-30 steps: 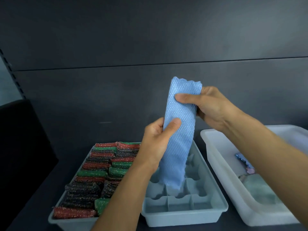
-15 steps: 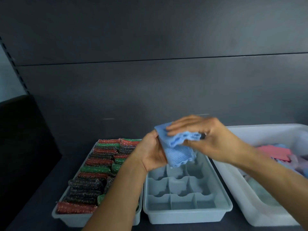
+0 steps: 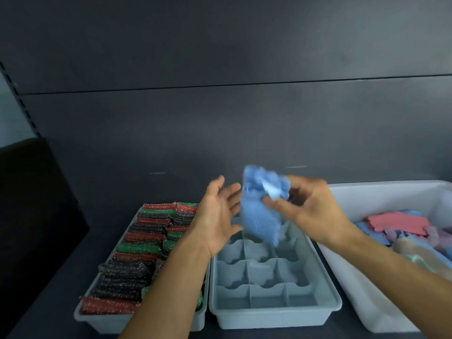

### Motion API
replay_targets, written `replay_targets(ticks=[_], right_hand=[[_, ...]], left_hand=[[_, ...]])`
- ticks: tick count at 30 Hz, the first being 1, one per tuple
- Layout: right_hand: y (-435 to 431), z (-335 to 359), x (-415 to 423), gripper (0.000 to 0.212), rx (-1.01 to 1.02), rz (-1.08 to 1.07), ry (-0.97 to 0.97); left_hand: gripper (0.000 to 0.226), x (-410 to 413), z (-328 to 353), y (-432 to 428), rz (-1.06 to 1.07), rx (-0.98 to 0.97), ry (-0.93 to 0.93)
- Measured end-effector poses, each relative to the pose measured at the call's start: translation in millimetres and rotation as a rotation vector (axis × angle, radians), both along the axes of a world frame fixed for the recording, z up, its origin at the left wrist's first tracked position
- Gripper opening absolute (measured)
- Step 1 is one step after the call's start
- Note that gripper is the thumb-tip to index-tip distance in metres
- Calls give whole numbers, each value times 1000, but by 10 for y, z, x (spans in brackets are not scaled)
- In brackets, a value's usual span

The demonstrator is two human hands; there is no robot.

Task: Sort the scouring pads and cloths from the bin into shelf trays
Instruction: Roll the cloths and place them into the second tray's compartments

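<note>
One blue cloth (image 3: pixel 259 216), stretched tall between both hands a second ago, now hangs bunched over the divided tray's (image 3: pixel 274 313) far compartments, pinched by the right hand (image 3: pixel 310 211) alone, the left hand (image 3: pixel 217 216) released and spread open just beside it, so placement looks close.

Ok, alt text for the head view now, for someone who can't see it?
The right hand pinches a bunched blue cloth above a divided tray, the left hand open beside it. Scouring pads in red, green and black fill the left tray; a white bin of cloths sits on the right.
</note>
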State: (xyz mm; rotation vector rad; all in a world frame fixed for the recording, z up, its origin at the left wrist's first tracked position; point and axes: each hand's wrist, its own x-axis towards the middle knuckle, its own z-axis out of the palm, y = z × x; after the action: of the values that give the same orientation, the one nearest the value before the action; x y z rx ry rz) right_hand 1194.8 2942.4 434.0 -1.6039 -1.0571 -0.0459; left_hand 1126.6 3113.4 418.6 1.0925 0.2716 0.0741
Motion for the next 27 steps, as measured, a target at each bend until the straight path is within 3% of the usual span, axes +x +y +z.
replay_targets(ticks=[2, 4, 6, 9, 11, 13, 15, 18, 21, 24, 26, 27], right_hand=[[29, 111, 25, 11, 28, 43, 346], [52, 163, 55, 16, -11, 61, 510], [78, 163, 34, 21, -6, 85, 589], [98, 114, -18, 24, 24, 122, 632], [86, 68, -38, 27, 1, 150, 621], [77, 19, -48, 24, 4, 163, 597], [68, -8, -48, 24, 79, 178, 628], [52, 6, -54, 18, 160, 205, 645], [40, 9, -75, 46, 148, 132, 508], [47, -24, -63, 52, 88, 33, 252], [44, -45, -41, 53, 43, 7, 153], [43, -53, -37, 52, 27, -3, 127]], left_hand=[[88, -57, 8, -34, -73, 159, -37], [90, -108, 27, -118, -126, 305, -64], [68, -141, 69, -217, -63, 428, -112], [29, -131, 74, -300, 161, 410, -219], [19, -133, 59, -307, 293, 441, -294], [22, -146, 43, -284, 325, 459, -347], [23, -167, 43, -224, 270, 442, -385], [7, -214, 43, -153, 120, 427, -374], [38, -271, 46, -100, 73, 330, -340], [39, -291, 68, -101, 4, 212, -241], [56, -290, 64, -109, -87, 300, -141], [48, -286, 53, -113, -123, 377, -120]])
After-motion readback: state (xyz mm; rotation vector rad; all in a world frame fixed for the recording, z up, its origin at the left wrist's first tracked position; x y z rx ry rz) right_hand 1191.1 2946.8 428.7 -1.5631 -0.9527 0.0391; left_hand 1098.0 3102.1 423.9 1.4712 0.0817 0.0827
